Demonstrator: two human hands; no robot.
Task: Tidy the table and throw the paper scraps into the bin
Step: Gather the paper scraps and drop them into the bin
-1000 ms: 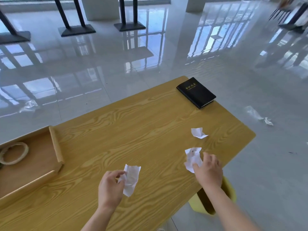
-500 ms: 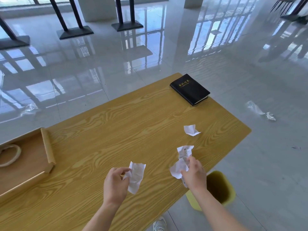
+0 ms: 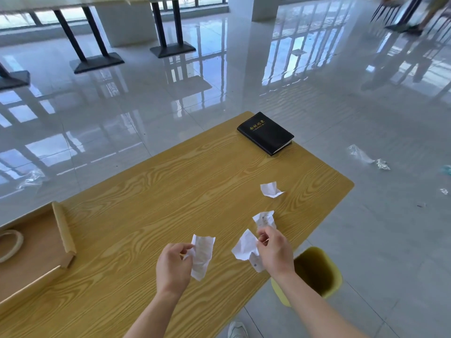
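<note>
My left hand (image 3: 173, 265) pinches a white paper scrap (image 3: 202, 256) above the wooden table (image 3: 151, 198). My right hand (image 3: 275, 252) grips a crumpled white scrap (image 3: 245, 247) whose upper end sticks up past my fingers. A third, smaller scrap (image 3: 270, 189) lies loose on the table beyond my right hand. A yellow-green bin (image 3: 317, 273) stands on the floor just off the table's right edge, under my right forearm.
A black notebook (image 3: 266, 132) lies at the table's far corner. A cardboard tray (image 3: 36, 250) with a roll of tape (image 3: 9, 245) sits at the left. Plastic wrappers (image 3: 366, 158) litter the glossy floor. My shoe (image 3: 238, 330) shows below.
My right hand closed on the crumpled scrap and lifted it off the table toward me. My left hand kept its scrap and shifted slightly right.
</note>
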